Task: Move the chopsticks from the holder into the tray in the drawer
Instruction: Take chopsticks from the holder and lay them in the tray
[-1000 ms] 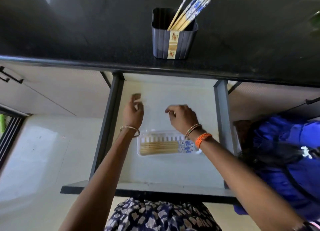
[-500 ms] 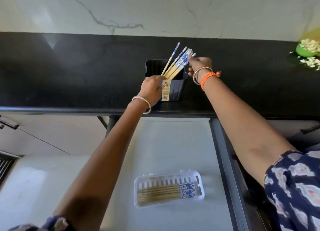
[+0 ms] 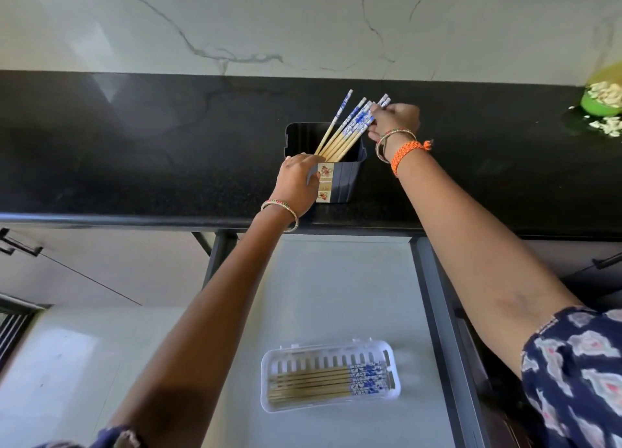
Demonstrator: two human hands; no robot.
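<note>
Change since a second ago: both hands have left the drawer (image 3: pixel 336 296) and risen to the desk (image 3: pixel 134 145); over the last half second the grips have tightened at the holder. Judgement: one batch is delivered and the next pick is in hand.

Left hand (image 3: pixel 298 183): wrapped against the near left side of the holder (image 3: pixel 340 175), steadying it.

Right hand (image 3: pixel 393 118): fingers pinched on the blue-patterned tops of the chopsticks (image 3: pixel 346 128); how many it grips cannot be told.

Holder: dark, ribbed, with a decorated label strip, upright on the black desk near its front edge. Contents: a fan of several chopsticks leaning right, bamboo ends down inside.

Tray (image 3: pixel 330 375): white, slotted, lying flat on the drawer floor toward the front. Contents: a row of chopsticks laid lengthwise, patterned ends to the right.

Green bowl (image 3: pixel 600 101): far right of the desk, pale pieces in and beside it; not part of the task.

Remaining, by judgement: the holder's chopsticks are still to go.
</note>
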